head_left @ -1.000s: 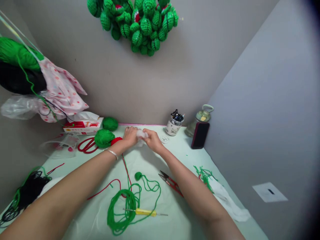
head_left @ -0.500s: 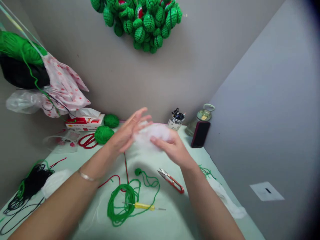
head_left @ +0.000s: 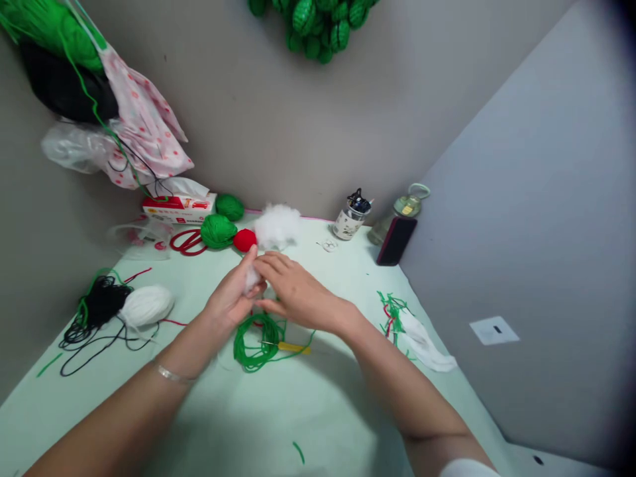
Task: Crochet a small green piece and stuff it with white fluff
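Observation:
A small tuft of white stuffing (head_left: 251,279) shows between my two hands above the table. My left hand (head_left: 232,291) is closed around it, palm turned inward. From the other side my right hand (head_left: 301,289) presses its bent fingers onto the same tuft, hiding part of it. Just below the hands lies a loose coil of green yarn (head_left: 243,344), crossed by a crochet hook with a yellow handle (head_left: 293,348). Behind them, a bigger clump of white stuffing (head_left: 278,226) rests beside a red yarn ball (head_left: 245,240).
Green yarn balls (head_left: 218,231), red-handled scissors (head_left: 187,242) and a tissue box (head_left: 179,209) stand back left. White yarn (head_left: 148,305) and black yarn (head_left: 105,301) lie left. A pen cup (head_left: 348,222), phone (head_left: 396,241) and bottle (head_left: 408,204) are back right; yarn scraps (head_left: 393,311) lie right.
The big stuffing clump, held in my right hand before, now lies at the back of the table. My hands have come together lower on a small tuft. The view has tilted down.

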Tool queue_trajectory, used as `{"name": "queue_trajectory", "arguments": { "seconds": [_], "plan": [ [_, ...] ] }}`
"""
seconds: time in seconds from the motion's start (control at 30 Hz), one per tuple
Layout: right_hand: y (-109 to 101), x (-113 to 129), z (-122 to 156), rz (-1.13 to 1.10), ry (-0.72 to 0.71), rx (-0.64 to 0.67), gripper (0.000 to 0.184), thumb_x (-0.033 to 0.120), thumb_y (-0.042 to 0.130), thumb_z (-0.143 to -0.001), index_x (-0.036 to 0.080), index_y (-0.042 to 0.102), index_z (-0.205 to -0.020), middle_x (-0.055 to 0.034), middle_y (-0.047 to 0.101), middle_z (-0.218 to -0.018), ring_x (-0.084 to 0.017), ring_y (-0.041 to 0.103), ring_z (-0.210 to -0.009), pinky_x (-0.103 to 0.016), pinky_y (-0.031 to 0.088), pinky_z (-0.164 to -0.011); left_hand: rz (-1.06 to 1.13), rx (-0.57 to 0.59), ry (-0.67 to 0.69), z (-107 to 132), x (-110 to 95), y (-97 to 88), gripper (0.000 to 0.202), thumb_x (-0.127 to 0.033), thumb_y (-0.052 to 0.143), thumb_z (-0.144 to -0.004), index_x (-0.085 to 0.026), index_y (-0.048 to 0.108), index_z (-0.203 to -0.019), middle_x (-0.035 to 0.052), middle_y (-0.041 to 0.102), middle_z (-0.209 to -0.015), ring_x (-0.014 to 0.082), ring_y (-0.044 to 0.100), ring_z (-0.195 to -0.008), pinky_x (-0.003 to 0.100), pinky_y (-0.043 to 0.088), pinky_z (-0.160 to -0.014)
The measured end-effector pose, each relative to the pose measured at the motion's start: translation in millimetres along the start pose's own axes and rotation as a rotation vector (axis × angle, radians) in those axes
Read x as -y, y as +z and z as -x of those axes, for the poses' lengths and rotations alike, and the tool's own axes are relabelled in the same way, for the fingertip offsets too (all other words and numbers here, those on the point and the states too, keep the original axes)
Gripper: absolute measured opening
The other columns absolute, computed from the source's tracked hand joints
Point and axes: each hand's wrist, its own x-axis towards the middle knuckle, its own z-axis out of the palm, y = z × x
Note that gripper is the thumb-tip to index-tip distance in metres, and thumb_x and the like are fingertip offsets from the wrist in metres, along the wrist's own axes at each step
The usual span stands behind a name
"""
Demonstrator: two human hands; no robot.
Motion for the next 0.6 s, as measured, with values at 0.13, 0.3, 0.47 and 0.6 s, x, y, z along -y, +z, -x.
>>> {"name": "queue_trajectory", "arguments": {
  "seconds": [0.13,0.3,0.47,0.6],
  "plan": [
    [-19.7,-36.3,-4.0,-0.193,0.108,-0.248,0.049,0.030,0.058,-0.102,0.026,0.043,-0.149,-0.0119,0.063,-0.140,-0.023,0.062,-0.128,-0.045,0.051,-0.109,-0.410,-0.026,0.201,-25.0,-33.0,-10.4,0.027,-0.045,0.068,-0.092,-0.019,0.064,-0.085,-0.0072,0.044,-0.058,0.0078,0.038,-0.045,0.019,0.031,-0.041],
    [-12.5,-90.5,-41.2,-0.056,0.371,-0.210,0.027,0.014,0.054,-0.101,0.018,0.062,-0.126,-0.0121,0.071,-0.123,-0.023,0.069,-0.110,-0.041,0.054,-0.100,-1.006,-0.151,0.338,-83.4,-72.9,-17.4,0.012,-0.030,0.075,-0.089,-0.020,0.072,-0.093,0.0042,0.071,-0.101,0.0215,0.067,-0.093,0.031,0.056,-0.078],
    [26.1,-113.8,-91.7,-0.017,0.383,-0.092,0.057,0.006,0.061,-0.092,0.019,0.048,-0.146,-0.0164,0.053,-0.151,-0.020,0.069,-0.107,-0.040,0.054,-0.101,-1.415,-0.181,0.289,-128.5,-86.2,-24.9,0.039,-0.035,0.067,-0.099,-0.018,0.062,-0.134,0.0121,0.065,-0.135,0.0276,0.067,-0.113,0.049,0.059,-0.093],
    [49.2,-128.2,-118.6,0.006,0.432,-0.012,0.053,0.012,0.067,-0.092,0.017,0.053,-0.142,-0.0160,0.054,-0.150,-0.024,0.067,-0.116,-0.043,0.055,-0.101,-1.520,-0.137,0.230,-146.9,-81.2,-26.4,0.040,-0.035,0.068,-0.098,-0.019,0.063,-0.133,0.0117,0.065,-0.134,0.0278,0.068,-0.113,0.048,0.059,-0.093]
  ]
}}
